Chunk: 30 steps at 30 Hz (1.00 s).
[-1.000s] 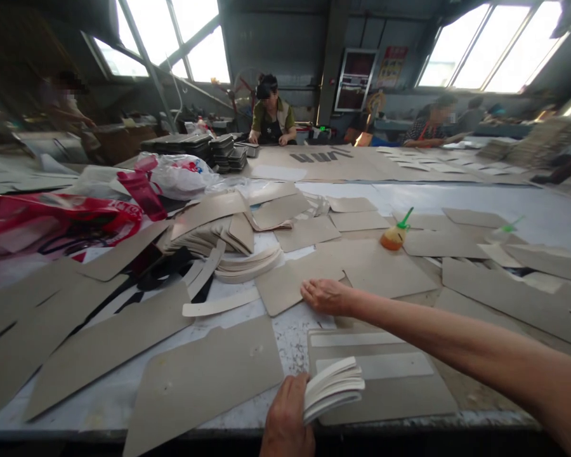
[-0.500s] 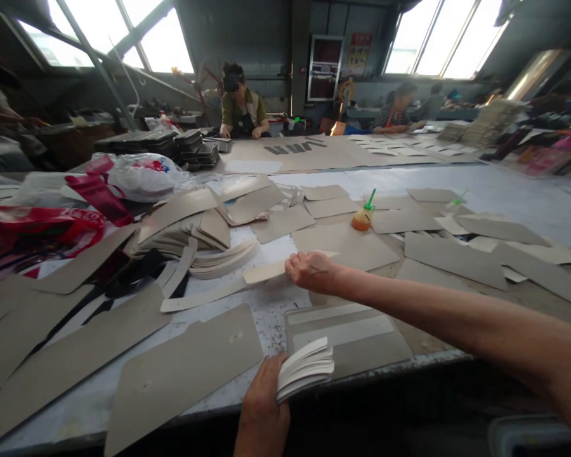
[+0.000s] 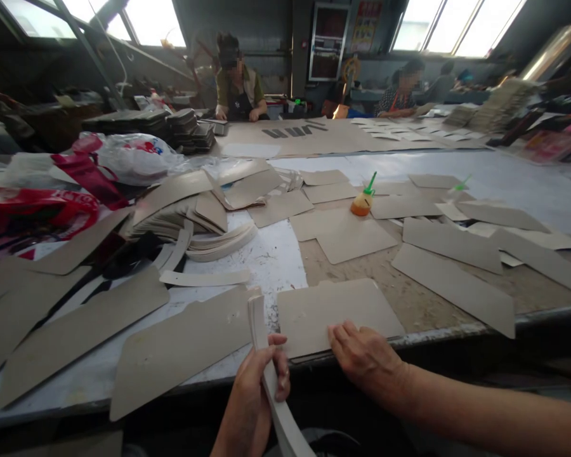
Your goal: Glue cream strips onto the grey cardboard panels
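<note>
My left hand [image 3: 259,387] is closed around a bundle of long, pale cardboard strips [image 3: 257,320]. The bundle stands up at the table's front edge, and its lower end runs down past the edge. To its right, my right hand [image 3: 368,358] rests with bunched fingers on the near edge of a flat grey cardboard panel [image 3: 333,311]; its thumb is hidden. Another cardboard panel [image 3: 185,343] lies left of the bundle and overhangs the front edge. Beyond it is a single loose strip [image 3: 207,278].
A glue bottle [image 3: 361,202] with a green nozzle stands on panels farther back. Curved strips [image 3: 221,244] and stacked panels [image 3: 171,212] lie at left, near plastic bags [image 3: 128,158]. More panels [image 3: 457,285] spread rightward. Across the table sits a co-worker [image 3: 240,89].
My right hand has come back toward me, without the strip it held, onto the panel. Plain grey now shows where two pale strips lay. My left hand's bundle has turned upright.
</note>
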Available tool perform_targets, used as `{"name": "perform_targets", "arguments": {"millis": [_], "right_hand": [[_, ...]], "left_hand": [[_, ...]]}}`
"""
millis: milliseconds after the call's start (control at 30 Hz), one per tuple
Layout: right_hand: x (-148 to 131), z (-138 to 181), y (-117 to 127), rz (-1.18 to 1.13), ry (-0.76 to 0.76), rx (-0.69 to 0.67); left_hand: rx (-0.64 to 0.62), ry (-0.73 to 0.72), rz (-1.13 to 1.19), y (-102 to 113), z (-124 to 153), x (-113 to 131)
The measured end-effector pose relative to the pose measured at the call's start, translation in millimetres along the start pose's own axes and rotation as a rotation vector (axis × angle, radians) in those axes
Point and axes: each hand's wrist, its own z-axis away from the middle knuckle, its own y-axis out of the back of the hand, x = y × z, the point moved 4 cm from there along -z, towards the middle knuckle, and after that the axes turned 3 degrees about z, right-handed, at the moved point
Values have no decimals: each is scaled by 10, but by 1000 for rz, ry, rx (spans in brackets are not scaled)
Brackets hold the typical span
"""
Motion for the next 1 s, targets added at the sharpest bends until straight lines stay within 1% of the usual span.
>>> {"name": "perform_targets", "arguments": {"millis": [67,133,200,267,333,433,500,567,633,767,867,900,933,1000], "right_hand": [[62,-60,96,-138,-48,-69],[126,-165,239,-350,-115,-115],[163,-310,376,-618,-195,-99],[168,-469,443,-888,-297,-61],[134,-600,406,-1130,-407,-83],[34,-687,244,-1460,-543,-196],[-27,-673,153,-1659,-582,-252],[-62,-630,109,-1797,-580,-287],[-74,-587,100,-1832,-565,-324],[-51,-545,125,-1671,-603,-328],[-86,-525,141,-1787,-631,-352],[-86,-513,147,-1825,-644,-330],[-66,-495,152,-1825,-673,-275],[19,-443,170,-1679,-745,-102]], "left_hand": [[-22,8,6,-35,3,-11],[-33,10,-24,-75,-5,-22],[-48,-1,-76,-121,-24,-35],[-62,-25,-137,-159,-47,-55],[-60,-41,-203,-173,-69,-88],[1,-47,-282,-129,-93,-146],[39,-49,-314,-87,-103,-182],[46,-47,-330,-63,-112,-217],[42,-36,-334,-61,-120,-253],[51,-74,-319,-102,-118,-274],[47,-74,-315,-128,-93,-270],[44,-57,-311,-130,-82,-271],[39,-39,-306,-129,-70,-272],[15,-12,-311,-130,-45,-276]]}}
